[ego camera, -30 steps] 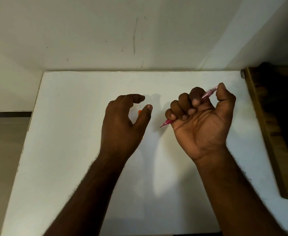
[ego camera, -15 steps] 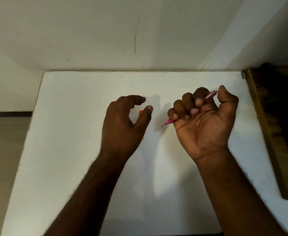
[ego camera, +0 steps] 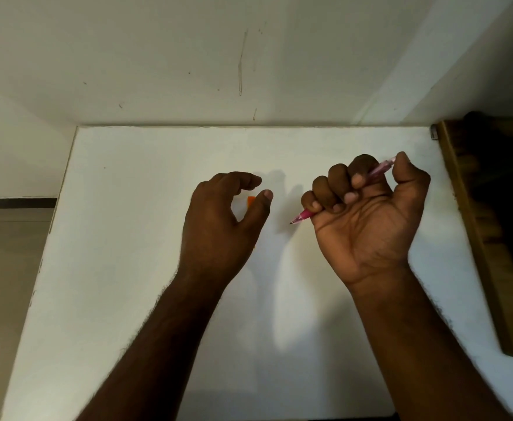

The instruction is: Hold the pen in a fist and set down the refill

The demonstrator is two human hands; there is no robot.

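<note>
Right hand (ego camera: 367, 220) drifted slightly right, fingers curled round pink pen (ego camera: 373, 173) – left hand (ego camera: 222, 220) stayed, fingers loosely curved over orange piece (ego camera: 251, 200), white bench (ego camera: 127, 238).

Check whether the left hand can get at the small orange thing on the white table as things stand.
Probably yes: the left hand arches right over the orange piece, thumb and fingers apart, with nothing between. The right hand grips the pink pen off to the side.

White table (ego camera: 127, 268) against scuffed pale wall (ego camera: 188, 56) (wooden furniture (ego camera: 477, 238) rightward)
</note>
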